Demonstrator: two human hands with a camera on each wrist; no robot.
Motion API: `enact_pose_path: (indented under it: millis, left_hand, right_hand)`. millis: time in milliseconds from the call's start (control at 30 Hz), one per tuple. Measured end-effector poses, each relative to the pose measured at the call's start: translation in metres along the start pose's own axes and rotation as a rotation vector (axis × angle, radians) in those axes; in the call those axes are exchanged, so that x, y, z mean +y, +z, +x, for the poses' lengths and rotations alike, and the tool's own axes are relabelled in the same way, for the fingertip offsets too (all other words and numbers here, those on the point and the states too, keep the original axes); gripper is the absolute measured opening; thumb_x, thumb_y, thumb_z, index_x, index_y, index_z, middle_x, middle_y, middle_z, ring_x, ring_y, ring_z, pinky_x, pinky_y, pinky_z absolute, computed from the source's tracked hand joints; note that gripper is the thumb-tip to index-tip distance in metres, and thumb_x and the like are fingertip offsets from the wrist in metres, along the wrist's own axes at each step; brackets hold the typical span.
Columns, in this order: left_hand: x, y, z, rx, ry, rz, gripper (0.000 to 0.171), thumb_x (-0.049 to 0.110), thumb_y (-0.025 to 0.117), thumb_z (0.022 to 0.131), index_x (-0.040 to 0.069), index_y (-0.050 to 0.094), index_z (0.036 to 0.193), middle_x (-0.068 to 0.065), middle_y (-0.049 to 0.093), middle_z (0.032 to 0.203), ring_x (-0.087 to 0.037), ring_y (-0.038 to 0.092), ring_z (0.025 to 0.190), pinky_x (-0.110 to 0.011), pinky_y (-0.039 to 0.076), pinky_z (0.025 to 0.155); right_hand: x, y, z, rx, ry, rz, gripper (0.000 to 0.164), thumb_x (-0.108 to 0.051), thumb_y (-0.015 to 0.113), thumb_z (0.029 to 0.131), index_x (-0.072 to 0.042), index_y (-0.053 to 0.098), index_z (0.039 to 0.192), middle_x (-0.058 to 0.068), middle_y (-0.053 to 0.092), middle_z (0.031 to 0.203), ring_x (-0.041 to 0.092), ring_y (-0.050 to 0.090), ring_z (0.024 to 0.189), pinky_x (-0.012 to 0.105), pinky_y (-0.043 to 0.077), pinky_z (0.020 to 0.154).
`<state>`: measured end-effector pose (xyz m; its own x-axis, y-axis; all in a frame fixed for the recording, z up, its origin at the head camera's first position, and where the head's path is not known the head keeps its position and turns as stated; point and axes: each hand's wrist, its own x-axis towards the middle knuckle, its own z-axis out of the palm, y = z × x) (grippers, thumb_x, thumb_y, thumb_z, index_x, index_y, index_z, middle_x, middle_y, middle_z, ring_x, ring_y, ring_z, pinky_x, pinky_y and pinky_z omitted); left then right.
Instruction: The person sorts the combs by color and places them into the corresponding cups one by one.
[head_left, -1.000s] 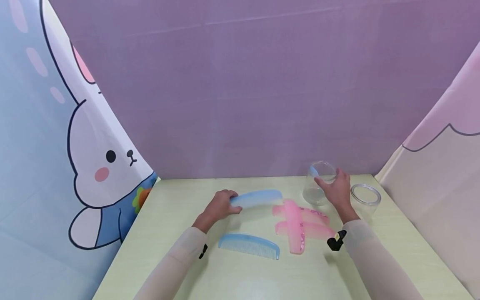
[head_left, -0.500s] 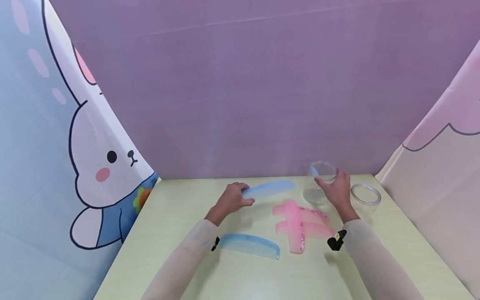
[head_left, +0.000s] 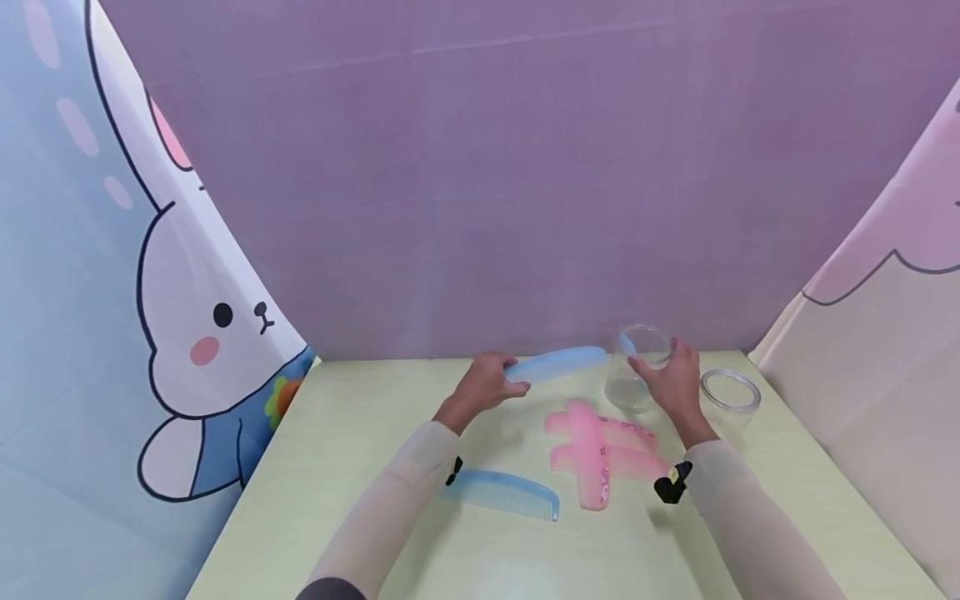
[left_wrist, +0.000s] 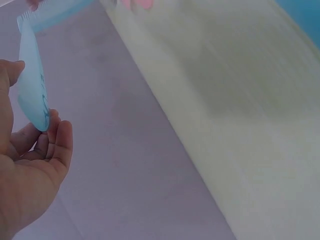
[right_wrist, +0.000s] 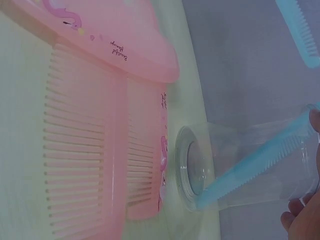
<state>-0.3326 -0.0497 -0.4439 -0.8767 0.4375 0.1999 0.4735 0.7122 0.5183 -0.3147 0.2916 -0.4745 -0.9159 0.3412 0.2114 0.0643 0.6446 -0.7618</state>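
Note:
A light blue comb (head_left: 558, 363) is pinched at one end by my left hand (head_left: 483, 385), raised above the table, its free end close to the clear jar's rim. In the left wrist view the thumb and fingertips hold that comb (left_wrist: 33, 82). My right hand (head_left: 672, 383) grips the clear jar (head_left: 628, 392) near its rim. Inside the jar leans another blue comb (right_wrist: 255, 159), tilted against the wall. Several pink combs (head_left: 591, 454) lie crossed on the table in front of the jar. One more blue comb (head_left: 506, 492) lies nearer, partly behind my left wrist.
A second clear jar (head_left: 731, 392) with a silvery rim stands right of my right hand. The pale table (head_left: 360, 417) ends at a purple backdrop (head_left: 465, 208). Printed cloths hang on both sides, one with a rabbit (head_left: 217, 333).
My left hand has carried the blue comb right and away from me, toward the jar. My right hand and the jar have stayed in place.

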Motion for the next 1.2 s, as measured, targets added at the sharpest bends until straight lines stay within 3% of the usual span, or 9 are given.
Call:
enact_pose_path:
  millis: [133,233,300,367,500,567,700,1000,1200]
  left_hand:
    - [0.006,0.002,0.007,-0.011,0.004,-0.004,0.054,0.038,0.075,0.089,0.001,0.068,0.128,-0.014,0.071,0.126,-0.029,0.066,0.116,-0.041,0.055,0.098]
    - [0.01,0.004,0.014,-0.007,0.022,0.001,0.044,0.037,0.075,0.089,0.001,0.071,0.114,-0.01,0.071,0.099,-0.023,0.065,0.091,-0.033,0.054,0.081]
    - [0.014,0.006,0.018,-0.004,0.036,0.013,0.039,0.037,0.074,0.089,0.001,0.07,0.104,-0.007,0.062,0.083,-0.021,0.056,0.078,-0.031,0.047,0.072]
    - [0.018,0.008,0.022,-0.006,0.04,0.02,0.037,0.037,0.074,0.089,0.002,0.068,0.1,-0.007,0.056,0.079,-0.021,0.052,0.076,-0.031,0.043,0.07]
    - [0.028,0.01,0.027,-0.011,0.028,0.03,0.043,0.037,0.072,0.09,0.001,0.069,0.113,-0.013,0.07,0.102,-0.026,0.064,0.1,-0.037,0.054,0.086]
    - [0.032,0.01,0.029,-0.011,0.02,0.032,0.047,0.036,0.071,0.09,0.002,0.068,0.122,-0.014,0.071,0.119,-0.028,0.064,0.114,-0.04,0.054,0.096]
    - [0.041,0.01,0.033,-0.021,0.01,0.051,0.049,0.035,0.07,0.091,0.002,0.068,0.127,-0.014,0.069,0.127,-0.028,0.062,0.121,-0.04,0.054,0.1]
    - [0.061,0.004,0.041,-0.063,-0.003,0.061,0.046,0.033,0.066,0.095,0.001,0.069,0.128,-0.014,0.068,0.132,-0.027,0.057,0.129,-0.041,0.05,0.106]
    - [0.075,0.003,0.047,-0.07,0.002,0.116,0.047,0.034,0.064,0.096,0.003,0.067,0.131,-0.014,0.07,0.129,-0.028,0.06,0.128,-0.041,0.05,0.107]
  right_hand:
    - [0.001,0.0,-0.001,0.006,-0.004,-0.009,0.101,-0.045,0.073,0.092,0.008,0.018,0.158,0.036,0.025,0.158,0.052,0.031,0.144,0.063,0.03,0.118]
    - [0.001,-0.001,-0.001,0.011,-0.013,-0.01,0.101,-0.045,0.073,0.092,0.009,0.018,0.158,0.036,0.025,0.157,0.052,0.031,0.144,0.063,0.03,0.118]
    - [0.001,-0.001,-0.001,0.014,-0.015,-0.008,0.101,-0.045,0.073,0.092,0.009,0.019,0.158,0.037,0.025,0.157,0.053,0.031,0.144,0.063,0.03,0.117]
    - [0.001,-0.002,-0.001,0.014,-0.013,-0.005,0.101,-0.045,0.073,0.092,0.009,0.019,0.158,0.036,0.025,0.157,0.052,0.031,0.143,0.063,0.03,0.117]
    - [0.002,-0.001,-0.002,0.011,-0.007,0.0,0.101,-0.045,0.073,0.092,0.008,0.019,0.158,0.036,0.025,0.157,0.052,0.031,0.143,0.063,0.031,0.117]
    - [0.002,-0.001,-0.003,0.008,-0.004,0.001,0.101,-0.045,0.073,0.092,0.008,0.018,0.158,0.036,0.025,0.158,0.052,0.031,0.144,0.063,0.031,0.117]
    - [0.002,-0.002,-0.003,0.001,-0.001,0.0,0.102,-0.047,0.073,0.092,0.007,0.017,0.159,0.036,0.024,0.158,0.052,0.031,0.144,0.063,0.031,0.117]
    - [0.001,0.0,-0.002,0.008,-0.009,-0.01,0.101,-0.046,0.073,0.091,0.008,0.02,0.158,0.036,0.027,0.156,0.053,0.033,0.142,0.063,0.032,0.116]
    - [0.001,0.002,-0.001,0.013,-0.014,-0.002,0.101,-0.046,0.073,0.091,0.008,0.02,0.157,0.037,0.029,0.154,0.052,0.034,0.14,0.063,0.033,0.115]
